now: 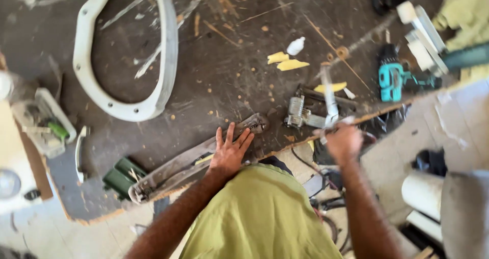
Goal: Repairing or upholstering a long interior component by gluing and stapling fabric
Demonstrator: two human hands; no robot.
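Flat palm (230,152) on long grey part (196,159)

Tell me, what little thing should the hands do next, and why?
Probably bring the tool in the right hand down to the long grey piece. The left hand lies flat on that piece, pinning it to the workbench, while the right hand is blurred beside it, near the edge.

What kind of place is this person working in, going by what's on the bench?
Most likely a workshop. The scarred dark workbench carries a teal power tool, a metal stapler-like tool and a long grey moulded part under the left hand. The right hand holds a blurred tool.
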